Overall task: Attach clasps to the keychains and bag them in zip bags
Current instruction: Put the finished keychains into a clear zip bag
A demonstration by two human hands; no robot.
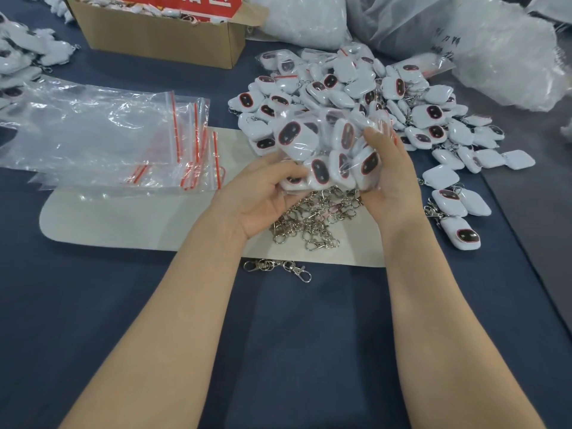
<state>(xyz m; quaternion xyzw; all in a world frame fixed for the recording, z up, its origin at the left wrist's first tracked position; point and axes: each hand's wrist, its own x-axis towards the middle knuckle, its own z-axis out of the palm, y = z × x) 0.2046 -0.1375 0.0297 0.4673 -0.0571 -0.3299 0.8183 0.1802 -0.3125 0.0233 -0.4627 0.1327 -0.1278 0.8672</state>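
Observation:
Both hands hold a clear zip bag (332, 150) stuffed with several white keychains with dark oval faces, raised above the table. My left hand (263, 193) grips the bag's lower left side, fingers curled under it. My right hand (391, 178) clasps its right side. Beneath the bag, a heap of silver metal clasps (312, 221) lies on a pale mat (130, 221). Two more clasps (278, 267) lie just off the mat's near edge. A big pile of loose white keychains (387, 100) spreads behind and to the right.
Empty zip bags (102, 134) with red seal strips lie at the left. An open cardboard box (161, 35) stands at the back. Large white plastic sacks (464, 35) fill the back right. More white items (21, 57) sit at the far left. The table has a dark blue cloth (294, 351).

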